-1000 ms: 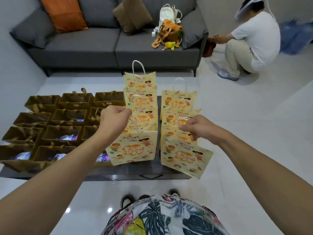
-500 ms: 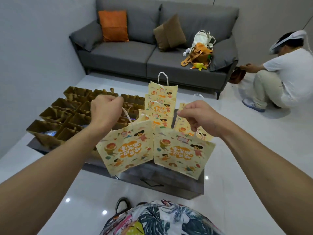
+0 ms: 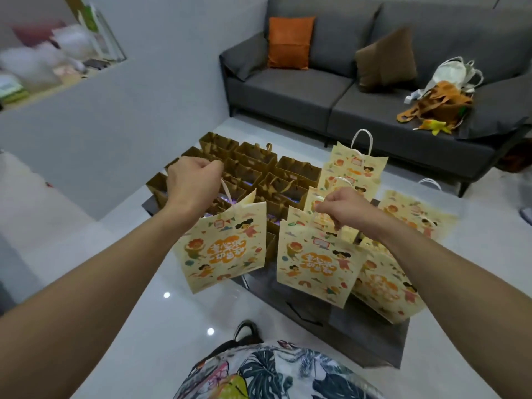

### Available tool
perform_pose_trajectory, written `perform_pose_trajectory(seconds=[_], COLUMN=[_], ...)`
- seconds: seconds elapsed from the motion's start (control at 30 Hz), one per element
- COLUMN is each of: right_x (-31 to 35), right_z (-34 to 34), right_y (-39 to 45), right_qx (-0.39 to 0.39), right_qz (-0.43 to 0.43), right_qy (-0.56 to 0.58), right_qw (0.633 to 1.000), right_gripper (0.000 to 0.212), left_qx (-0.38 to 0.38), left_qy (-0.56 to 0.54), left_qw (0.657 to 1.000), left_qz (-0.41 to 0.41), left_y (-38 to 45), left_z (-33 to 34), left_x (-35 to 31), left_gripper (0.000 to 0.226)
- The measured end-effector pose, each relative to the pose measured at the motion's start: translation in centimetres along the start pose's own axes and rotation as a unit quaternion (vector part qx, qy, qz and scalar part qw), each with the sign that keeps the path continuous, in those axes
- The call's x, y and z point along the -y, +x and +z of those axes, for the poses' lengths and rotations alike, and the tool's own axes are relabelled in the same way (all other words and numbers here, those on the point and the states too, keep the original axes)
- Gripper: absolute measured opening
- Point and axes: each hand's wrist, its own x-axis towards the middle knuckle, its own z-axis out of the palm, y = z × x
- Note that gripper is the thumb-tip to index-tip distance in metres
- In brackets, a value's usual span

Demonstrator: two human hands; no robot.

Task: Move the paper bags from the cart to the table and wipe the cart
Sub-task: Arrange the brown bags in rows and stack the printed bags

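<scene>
My left hand (image 3: 193, 185) grips the white handle of a yellow cartoon-print paper bag (image 3: 224, 249), which hangs tilted in the air in front of the low dark table (image 3: 365, 326). My right hand (image 3: 345, 207) grips the handle of a second yellow bag (image 3: 316, 262), held just above the table's near edge. More yellow bags (image 3: 357, 165) stand in rows on the right half of the table. Several open brown paper bags (image 3: 253, 156) fill the left half.
A grey sofa (image 3: 302, 93) with an orange cushion (image 3: 289, 41), a brown cushion and a heap of cloth bags (image 3: 440, 99) stands behind the table. A grey half wall (image 3: 100, 110) with a cluttered ledge is at the left. The floor is glossy white.
The view has swung left and the crouching person has left the frame. Both hands have lifted their yellow bags up and toward me, off the row on the table.
</scene>
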Motion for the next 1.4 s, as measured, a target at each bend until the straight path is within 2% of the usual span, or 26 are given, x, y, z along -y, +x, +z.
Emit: perform_pose_trajectory(seconds=[0.17, 0.27, 0.43, 0.6, 0.73, 0.87, 1.07, 1.17, 1.3, 1.4], right_x=[-1.0, -1.3, -1.4, -3.0, -3.3, -2.3, -1.5, -0.2, 3.0, 5.4], right_z=[3.4, 5.2, 6.3, 6.7, 6.5, 4.9, 2.9, 1.7, -0.4, -2.3], right_y=[3.1, 4.3, 6.4, 7.0, 6.6, 6.3, 5.0, 4.5, 4.5, 4.4], right_qx=[-0.006, -0.022, -0.052, -0.006, -0.004, -0.042, -0.090, -0.107, -0.200, -0.241], right_qz=[0.024, 0.029, 0.042, 0.067, 0.076, 0.072, 0.071, 0.056, 0.015, -0.008], right_qy=[-0.070, -0.100, -0.104, -0.138, -0.145, -0.108, -0.047, -0.020, -0.008, 0.003], right_qw=[0.997, 0.994, 0.992, 0.988, 0.987, 0.991, 0.992, 0.993, 0.980, 0.971], right_gripper=[0.041, 0.039, 0.037, 0.033, 0.030, 0.015, 0.035, 0.043, 0.055, 0.057], left_qx=[-0.018, -0.027, -0.034, -0.025, -0.012, 0.022, 0.068, 0.076, 0.089, 0.105], left_qy=[-0.013, -0.005, 0.002, 0.000, -0.012, -0.033, -0.081, -0.107, -0.140, -0.164], left_qw=[0.999, 0.998, 0.999, 0.999, 1.000, 0.999, 0.992, 0.985, 0.970, 0.957], left_qz=[-0.034, -0.049, -0.035, -0.040, -0.025, 0.005, 0.072, 0.115, 0.177, 0.216], left_y=[1.5, 2.4, 3.5, 4.9, 6.1, 7.3, 10.1, 11.4, 12.3, 12.7], left_z=[-2.1, -3.0, -3.1, -2.2, -1.0, 0.2, 2.0, 2.5, 2.5, 2.7], left_x=[1.8, 2.8, 4.0, 4.7, 4.0, 2.0, -2.4, -5.5, -10.4, -13.9], left_gripper=[0.045, 0.036, 0.040, 0.038, 0.042, 0.043, 0.035, 0.039, 0.042, 0.041])
